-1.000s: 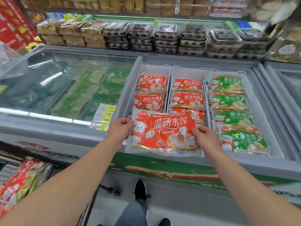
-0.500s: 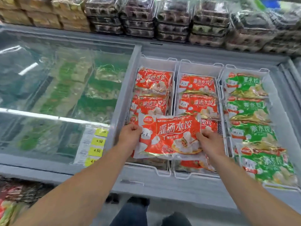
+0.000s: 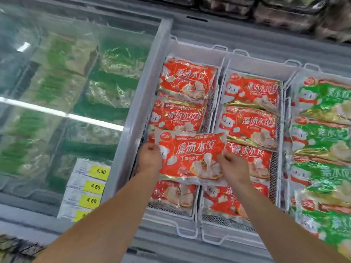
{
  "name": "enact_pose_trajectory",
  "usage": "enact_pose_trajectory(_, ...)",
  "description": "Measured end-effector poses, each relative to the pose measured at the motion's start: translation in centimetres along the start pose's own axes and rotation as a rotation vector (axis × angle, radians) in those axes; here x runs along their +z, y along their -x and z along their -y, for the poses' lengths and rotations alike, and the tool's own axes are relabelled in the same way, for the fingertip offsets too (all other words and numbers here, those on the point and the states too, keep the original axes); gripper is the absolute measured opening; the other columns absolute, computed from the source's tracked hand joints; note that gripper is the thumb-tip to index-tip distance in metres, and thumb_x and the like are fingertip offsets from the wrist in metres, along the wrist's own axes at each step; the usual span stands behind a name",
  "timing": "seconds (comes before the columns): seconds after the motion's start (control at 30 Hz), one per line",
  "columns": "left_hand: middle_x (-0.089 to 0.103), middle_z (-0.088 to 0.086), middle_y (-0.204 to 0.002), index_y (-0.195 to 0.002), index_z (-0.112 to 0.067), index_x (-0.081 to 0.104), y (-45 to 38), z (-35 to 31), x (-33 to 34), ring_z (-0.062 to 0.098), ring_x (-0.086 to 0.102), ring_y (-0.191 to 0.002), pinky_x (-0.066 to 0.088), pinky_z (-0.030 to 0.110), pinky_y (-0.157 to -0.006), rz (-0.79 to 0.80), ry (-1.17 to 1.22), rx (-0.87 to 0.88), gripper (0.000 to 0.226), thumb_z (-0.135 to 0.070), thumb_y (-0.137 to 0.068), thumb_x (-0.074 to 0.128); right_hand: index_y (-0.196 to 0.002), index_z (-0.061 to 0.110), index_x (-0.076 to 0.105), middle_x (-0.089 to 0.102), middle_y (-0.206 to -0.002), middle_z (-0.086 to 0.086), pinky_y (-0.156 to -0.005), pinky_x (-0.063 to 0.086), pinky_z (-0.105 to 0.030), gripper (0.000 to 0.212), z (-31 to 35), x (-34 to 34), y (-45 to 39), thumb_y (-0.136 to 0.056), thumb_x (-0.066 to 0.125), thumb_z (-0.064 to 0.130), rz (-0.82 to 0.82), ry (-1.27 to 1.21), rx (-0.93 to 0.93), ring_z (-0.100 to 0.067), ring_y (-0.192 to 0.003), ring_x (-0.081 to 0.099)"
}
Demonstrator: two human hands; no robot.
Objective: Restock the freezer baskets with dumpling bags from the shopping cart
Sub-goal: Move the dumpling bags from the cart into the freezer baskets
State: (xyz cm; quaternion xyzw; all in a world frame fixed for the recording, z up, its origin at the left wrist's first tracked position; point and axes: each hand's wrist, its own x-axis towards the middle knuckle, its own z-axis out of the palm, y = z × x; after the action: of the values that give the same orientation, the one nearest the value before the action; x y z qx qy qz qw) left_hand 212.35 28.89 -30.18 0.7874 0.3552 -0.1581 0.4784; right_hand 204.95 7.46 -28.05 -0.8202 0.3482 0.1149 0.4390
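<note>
Both hands hold one red dumpling bag (image 3: pixel 190 156) face up over the open freezer (image 3: pixel 247 37). The left hand (image 3: pixel 150 158) grips the bag's left edge, its fingers (image 3: pixel 152 148) curled round that edge. The right hand (image 3: pixel 234 168) pinches the bag's right edge between thumb and bent fingers. The bag lies roughly level above the left wire basket (image 3: pixel 190 47), its right side reaching over the divider toward the middle basket (image 3: pixel 256 63). Red bags of the same print lie overlapped in rows in both of those baskets, beneath and beyond the held bag. The right basket (image 3: pixel 307 70) holds green bags (image 3: pixel 321 133) in a similar overlapped row. To the left, a closed glass lid (image 3: pixel 66 92) covers further green packages, blurred by reflections. Yellow price labels (image 3: pixel 95 186) marked 4.50 sit on the lid near the left forearm.
</note>
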Motion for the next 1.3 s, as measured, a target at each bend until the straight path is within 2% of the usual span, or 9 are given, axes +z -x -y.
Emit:
enact_pose_trajectory(0.13,0.068,0.014,-0.106,-0.113,-0.005,0.063,-1.7,-1.7,1.8,0.032,0.064,-0.100,0.048,0.030,-0.080,-0.065,-0.046,0.080,0.024,-0.015,-0.097,0.048,-0.061,0.012,0.055,0.049,-0.054,0.001,-0.060,0.032,-0.033,0.035,1.6,0.9,-3.0,-0.094,0.060,0.023,0.007,-0.058,-0.011,-0.016,-0.056,0.044)
enact_pose_trajectory(0.2,0.068,0.010,-0.114,-0.122,-0.011,0.061,-2.5,-1.7,2.7,0.030,0.064,-0.105,0.053,0.041,-0.090,-0.082,-0.126,0.201,0.035,-0.019,-0.090,0.050,-0.061,0.019,0.053,0.048,-0.056,0.007,-0.061,0.033,-0.030,0.033,2.1,1.5,-4.7,-0.094,0.059,0.023,0.045,-0.102,0.023,-0.014,-0.058,0.045)
enact_pose_trajectory(0.3,0.055,0.005,-0.138,-0.139,-0.020,0.047,-3.4,-0.2,3.4,0.029,0.053,-0.125,0.046,0.052,-0.102,-0.069,-0.500,0.350,0.057,-0.029,-0.085,0.062,-0.100,0.016,0.065,0.064,-0.096,0.003,-0.078,0.047,-0.034,0.014,2.1,3.0,-6.5,-0.093,0.059,0.027,0.230,0.187,-0.018,-0.021,-0.091,0.060)
enact_pose_trajectory(0.4,0.019,0.005,-0.163,-0.154,-0.027,0.023,-3.8,1.4,3.9,0.033,0.018,-0.149,0.022,0.057,-0.118,0.192,-0.851,0.416,0.070,-0.037,-0.093,0.057,-0.142,0.009,0.044,0.048,-0.139,-0.010,-0.103,0.042,-0.042,0.059,1.8,4.0,-7.5,-0.089,0.064,0.025,0.216,0.550,-0.249,-0.033,-0.126,0.046)
enact_pose_trajectory(0.47,0.003,0.003,-0.166,-0.155,-0.032,0.013,-4.6,2.1,4.2,0.032,0.002,-0.152,0.014,0.060,-0.120,0.372,-0.902,0.433,0.072,-0.038,-0.096,0.054,-0.147,0.012,0.039,0.039,-0.149,-0.011,-0.113,0.032,-0.044,0.063,2.1,4.7,-7.9,-0.089,0.062,0.022,0.248,0.704,-0.437,-0.036,-0.136,0.035)
enact_pose_trajectory(0.53,-0.002,0.000,-0.166,-0.153,-0.036,0.016,-5.3,2.6,4.0,0.030,-0.004,-0.152,0.011,0.064,-0.118,0.439,-0.952,0.448,0.069,-0.037,-0.095,0.053,-0.149,0.020,0.038,0.030,-0.157,-0.004,-0.121,0.018,-0.045,0.064,2.1,5.3,-8.3,-0.090,0.060,0.027,0.386,0.907,-0.479,-0.032,-0.146,0.021)
enact_pose_trajectory(0.67,-0.009,-0.003,-0.166,-0.154,-0.038,0.010,-5.5,4.0,2.2,0.029,-0.009,-0.152,0.004,0.060,-0.118,0.419,-1.028,0.479,0.073,-0.033,-0.095,0.053,-0.156,0.024,0.019,0.013,-0.164,0.002,-0.121,-0.002,-0.048,0.075,1.2,7.0,-7.7,-0.091,0.057,0.027,0.524,1.070,-0.446,-0.025,-0.152,0.003)
enact_pose_trajectory(1.0,-0.021,-0.005,-0.163,-0.155,-0.039,-0.004,-5.0,4.8,1.7,0.033,-0.017,-0.150,0.005,0.062,-0.120,0.426,-1.054,0.396,0.084,-0.042,-0.094,0.054,-0.155,0.027,0.018,0.011,-0.164,0.004,-0.123,0.001,-0.048,0.075,0.1,8.5,-5.1,-0.090,0.055,0.021,0.545,1.043,-0.389,-0.024,-0.152,0.003)
enact_pose_trajectory(1.3,-0.014,0.002,-0.165,-0.155,-0.035,-0.004,-3.1,5.5,0.9,0.038,-0.013,-0.150,0.002,0.060,-0.119,0.408,-1.059,0.403,0.094,-0.045,-0.088,0.062,-0.154,0.033,0.024,0.013,-0.165,0.005,-0.122,0.000,-0.051,0.071,-0.1,8.7,-4.7,-0.090,0.055,0.025,0.478,1.047,-0.314,-0.021,-0.152,0.006)
